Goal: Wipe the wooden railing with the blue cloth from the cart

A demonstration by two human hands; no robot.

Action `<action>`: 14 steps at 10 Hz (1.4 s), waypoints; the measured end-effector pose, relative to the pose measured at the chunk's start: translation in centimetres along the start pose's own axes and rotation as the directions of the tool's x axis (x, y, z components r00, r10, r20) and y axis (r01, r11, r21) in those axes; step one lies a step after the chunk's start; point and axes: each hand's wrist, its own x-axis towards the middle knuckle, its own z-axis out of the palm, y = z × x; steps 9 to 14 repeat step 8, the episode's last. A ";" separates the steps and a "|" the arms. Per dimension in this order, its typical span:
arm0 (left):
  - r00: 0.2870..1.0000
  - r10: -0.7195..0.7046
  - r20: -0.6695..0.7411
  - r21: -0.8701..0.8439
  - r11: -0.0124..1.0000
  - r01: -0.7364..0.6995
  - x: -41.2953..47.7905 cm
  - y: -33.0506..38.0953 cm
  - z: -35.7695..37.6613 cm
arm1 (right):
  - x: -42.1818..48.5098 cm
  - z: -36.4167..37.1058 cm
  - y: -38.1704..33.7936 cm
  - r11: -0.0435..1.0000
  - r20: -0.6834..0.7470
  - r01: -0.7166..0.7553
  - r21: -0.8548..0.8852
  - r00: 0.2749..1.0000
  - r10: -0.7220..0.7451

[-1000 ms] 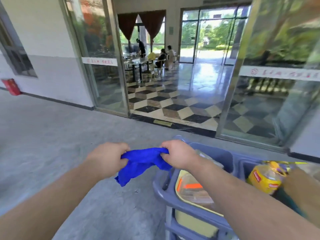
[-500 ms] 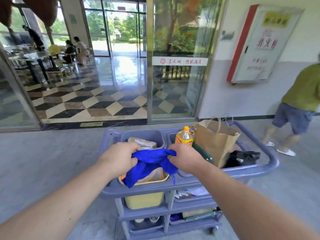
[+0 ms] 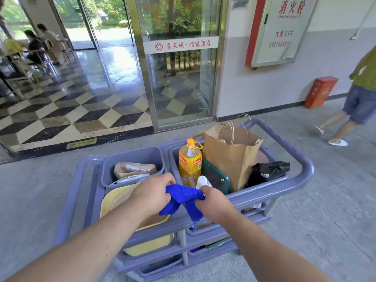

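Observation:
A bunched blue cloth (image 3: 184,200) is held between both hands, just above the near edge of the grey-blue cart (image 3: 305,176). My left hand (image 3: 151,192) grips the cloth's left end. My right hand (image 3: 212,202) grips its right end, and a loose corner of cloth hangs down below it. No wooden railing shows in this view.
The cart's top bins hold a yellow bottle (image 3: 190,159), a brown paper bag (image 3: 232,153), a black bag (image 3: 268,171) and a yellow tub (image 3: 116,200). A glass door (image 3: 177,58) stands ahead. A person (image 3: 358,94) walks at the right near a red box (image 3: 320,91).
The view has swung right, bringing the whole cart under my hands. Both hands keep hold of the cloth and have drawn closer together, bunching it tighter.

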 end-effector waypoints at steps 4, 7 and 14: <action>0.951 -0.037 0.308 0.173 0.985 -0.018 7.7 -2.2 7.8 | 8.1 4.1 4.6 0.997 0.215 0.017 -0.079 0.977 0.000; 0.834 0.041 0.550 0.174 0.971 -0.162 9.4 -3.6 7.8 | 8.2 4.4 4.0 0.936 0.209 0.037 -0.351 0.977 0.040; 0.873 0.098 0.477 0.196 0.957 -0.214 9.5 -3.4 6.5 | 7.1 4.1 2.7 0.944 0.039 -0.053 -0.325 0.997 0.069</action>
